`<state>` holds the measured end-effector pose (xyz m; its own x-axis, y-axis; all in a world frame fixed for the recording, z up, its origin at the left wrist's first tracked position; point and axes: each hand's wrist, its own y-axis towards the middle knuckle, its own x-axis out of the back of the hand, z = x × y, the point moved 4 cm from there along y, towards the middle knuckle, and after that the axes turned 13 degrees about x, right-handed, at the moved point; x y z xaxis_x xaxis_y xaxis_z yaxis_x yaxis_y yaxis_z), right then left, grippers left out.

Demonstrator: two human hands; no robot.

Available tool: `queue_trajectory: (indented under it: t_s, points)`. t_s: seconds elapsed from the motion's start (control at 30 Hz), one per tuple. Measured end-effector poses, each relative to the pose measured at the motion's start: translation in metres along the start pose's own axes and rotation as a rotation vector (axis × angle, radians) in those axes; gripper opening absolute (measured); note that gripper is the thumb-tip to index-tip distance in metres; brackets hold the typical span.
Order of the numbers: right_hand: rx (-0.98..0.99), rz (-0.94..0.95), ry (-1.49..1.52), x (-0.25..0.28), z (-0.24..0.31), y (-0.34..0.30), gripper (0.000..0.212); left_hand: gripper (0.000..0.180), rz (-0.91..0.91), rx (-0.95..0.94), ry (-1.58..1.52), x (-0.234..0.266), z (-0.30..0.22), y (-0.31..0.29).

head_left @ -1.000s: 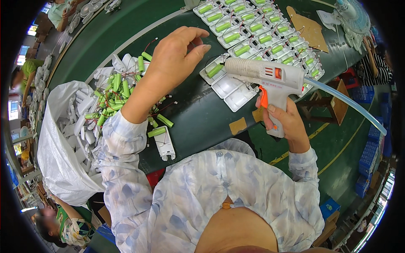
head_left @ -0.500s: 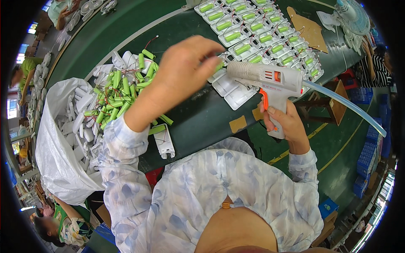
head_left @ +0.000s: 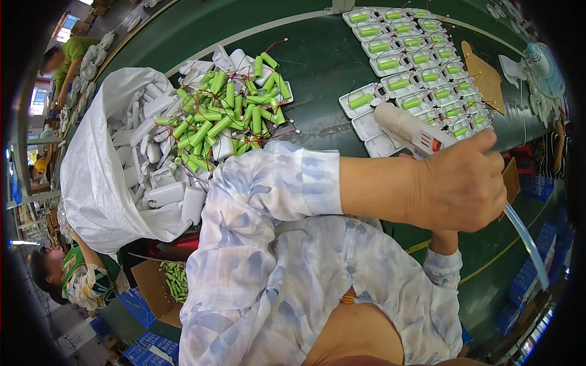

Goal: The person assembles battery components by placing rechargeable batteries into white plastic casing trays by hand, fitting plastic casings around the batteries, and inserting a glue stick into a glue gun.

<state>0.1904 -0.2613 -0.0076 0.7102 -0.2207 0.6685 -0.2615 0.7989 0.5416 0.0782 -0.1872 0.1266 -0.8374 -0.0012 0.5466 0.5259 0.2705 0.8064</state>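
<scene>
My left hand reaches across to the right and is closed over the clear glue stick behind the glue gun; its fingertips are hidden. The pale glue gun points up and left, its nozzle beside a white plastic casing that holds a green battery cell. Its handle sits in my right hand, which is mostly covered by the left; only the right wrist shows below. Casings without cells lie under the nozzle.
Rows of white casings with green cells cover the table's far right, beside brown cardboard. Loose wired cells are heaped at left, next to a white sack of plastic parts. A cardboard box stands below. A co-worker sits at lower left.
My left hand has swung from above the nozzle to the glue stick behind the gun. The gun now tilts more steeply. The view has shifted, and my sleeve hides the near casing.
</scene>
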Motion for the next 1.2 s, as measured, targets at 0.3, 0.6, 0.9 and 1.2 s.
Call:
queue_trajectory:
  t_s: [0.3, 0.6, 0.9, 1.2]
  points:
    - [-0.653, 0.196, 0.777, -0.004, -0.007, 0.011, 0.05, 0.025, 0.095, 0.202, -0.13, 0.048, 0.061, -0.025]
    - [-0.623, -0.015, 0.868, 0.014, 0.005, 0.029, 0.052, 0.017, 0.712, 0.559, 0.441, 0.137, 0.206, -0.144]
    - [-0.665, -0.05, 0.877, 0.02, 0.008, 0.023, 0.046, 0.008, 0.436, 0.434, 0.463, 0.15, 0.206, -0.101]
    - [-0.708, 0.047, 0.863, 0.028, 0.012, 0.024, 0.04, 0.014, 0.587, 1.08, 0.122, 0.095, 0.205, -0.142]
